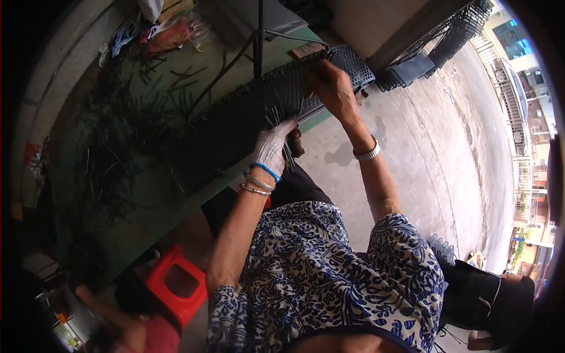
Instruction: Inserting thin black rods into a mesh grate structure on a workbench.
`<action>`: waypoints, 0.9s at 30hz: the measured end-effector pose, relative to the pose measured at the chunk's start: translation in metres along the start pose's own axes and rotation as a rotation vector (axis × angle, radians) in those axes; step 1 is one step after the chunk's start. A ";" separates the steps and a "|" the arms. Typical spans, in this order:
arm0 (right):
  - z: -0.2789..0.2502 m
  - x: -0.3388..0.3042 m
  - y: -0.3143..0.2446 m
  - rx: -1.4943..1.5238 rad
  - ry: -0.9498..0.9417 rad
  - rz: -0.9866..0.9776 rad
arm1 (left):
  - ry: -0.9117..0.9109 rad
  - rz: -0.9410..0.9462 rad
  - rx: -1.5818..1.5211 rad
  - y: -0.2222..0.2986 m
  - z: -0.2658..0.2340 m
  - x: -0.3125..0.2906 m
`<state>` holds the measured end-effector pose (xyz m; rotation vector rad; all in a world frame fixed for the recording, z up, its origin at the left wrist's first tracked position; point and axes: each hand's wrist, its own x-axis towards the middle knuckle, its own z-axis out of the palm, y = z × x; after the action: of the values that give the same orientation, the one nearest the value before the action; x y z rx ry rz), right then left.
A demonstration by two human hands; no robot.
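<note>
My left hand [272, 145], in a whitish knit glove, is closed round a bunch of thin black strips [273, 115] whose ends stick out on both sides of the fist. It is at the near edge of a long black perforated panel [352, 63] lying on a green table. Over the panel's right part is my right hand [333, 88], bare, with its fingers bent together in a pinch. Whatever may be between those fingertips is too small and blurred to make out.
Loose black strips [126, 132] are strewn across the green table [132, 217]. A dark upright pole [258, 41] rises behind the panel. To the lower left stand a red plastic stool [176, 285] and another person's arm [109, 312]. More black panels [412, 69] lie at the upper right.
</note>
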<state>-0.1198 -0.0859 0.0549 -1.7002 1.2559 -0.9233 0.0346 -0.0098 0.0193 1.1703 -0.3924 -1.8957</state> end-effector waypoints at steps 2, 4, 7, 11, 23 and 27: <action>0.000 0.012 0.001 -0.138 0.382 -0.175 | 0.036 0.006 0.055 0.002 0.002 -0.001; 0.000 0.027 0.016 -0.123 0.426 -0.266 | -0.003 -0.021 0.025 0.003 0.008 -0.005; 0.009 0.045 0.029 -0.246 0.608 -0.417 | -0.028 -0.043 -0.019 0.003 0.010 -0.006; 0.020 0.057 0.046 -0.157 0.585 -0.324 | -0.056 -0.043 -0.017 0.000 0.008 -0.006; 0.019 0.046 0.043 -0.167 0.531 -0.354 | -0.016 -0.043 0.080 0.000 0.004 -0.004; 0.024 0.046 0.047 -0.397 0.502 -0.319 | -0.002 -0.018 0.103 -0.003 0.002 -0.002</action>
<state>-0.1052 -0.1347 0.0063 -2.1003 1.6005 -1.4292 0.0322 -0.0067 0.0198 1.2430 -0.4870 -1.9118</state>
